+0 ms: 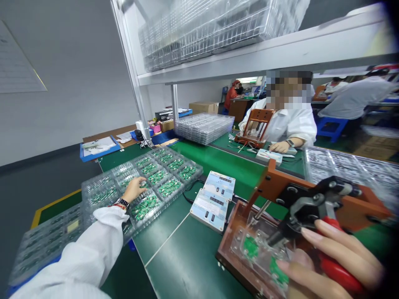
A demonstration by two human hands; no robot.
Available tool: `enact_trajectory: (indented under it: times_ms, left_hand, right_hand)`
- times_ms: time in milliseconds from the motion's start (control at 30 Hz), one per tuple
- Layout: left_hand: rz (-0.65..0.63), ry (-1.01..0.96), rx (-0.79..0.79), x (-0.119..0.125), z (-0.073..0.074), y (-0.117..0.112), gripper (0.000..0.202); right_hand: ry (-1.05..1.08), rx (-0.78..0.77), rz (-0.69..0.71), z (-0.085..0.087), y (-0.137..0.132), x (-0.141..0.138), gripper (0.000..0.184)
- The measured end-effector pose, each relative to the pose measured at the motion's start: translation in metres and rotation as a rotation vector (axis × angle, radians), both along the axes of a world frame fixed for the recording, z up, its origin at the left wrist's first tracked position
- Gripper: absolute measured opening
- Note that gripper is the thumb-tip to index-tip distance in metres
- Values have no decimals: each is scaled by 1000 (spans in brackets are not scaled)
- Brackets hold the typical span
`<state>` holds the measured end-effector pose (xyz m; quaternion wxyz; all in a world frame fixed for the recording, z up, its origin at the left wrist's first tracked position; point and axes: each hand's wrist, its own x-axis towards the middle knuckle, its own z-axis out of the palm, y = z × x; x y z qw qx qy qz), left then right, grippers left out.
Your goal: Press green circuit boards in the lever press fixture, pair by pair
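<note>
- The left hand (134,189) is lying on the tray (199,168) of green boards (170,187) at the left of the surface (187,257), fingers bent down among them; I cannot tell whether it is pinching one.
- The right hand (336,257) is wrapping its fingers round the red handle (339,272) on the brown fixture (237,245), near right.
- Two white boxes (213,199) are sitting between tray and fixture.
</note>
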<state>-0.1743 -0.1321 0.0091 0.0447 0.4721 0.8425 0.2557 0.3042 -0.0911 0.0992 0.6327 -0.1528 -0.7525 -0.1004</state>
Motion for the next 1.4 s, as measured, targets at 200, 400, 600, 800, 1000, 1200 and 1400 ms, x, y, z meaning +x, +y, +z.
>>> enact_trajectory:
  times_ms: [200,400,600,800,1000,1200,1400]
  left_hand:
    - [-3,-37,19,-2,0,-1,43]
    - [-48,-69,22,-10,7,-8,43]
    - [-71,-114,14,-20,14,-15,44]
    - [-112,-228,20,-22,17,-23,51]
    - [-66,-253,18,-15,6,-26,51]
    - [13,-268,-41,-14,9,-14,29]
    - [-35,-379,-68,-24,46,-24,40]
  right_hand:
    - [1,-64,-44,8,-15,-8,20]
    - [-29,-33,-22,10,-19,-7,23]
    - [51,-22,-38,0,-7,-9,26]
    - [69,-32,-43,0,-8,-11,30]
    - [151,2,-31,-3,-7,-16,30]
    - [60,-106,-64,0,-14,-12,26]
    - [9,-156,-67,3,-23,-6,27]
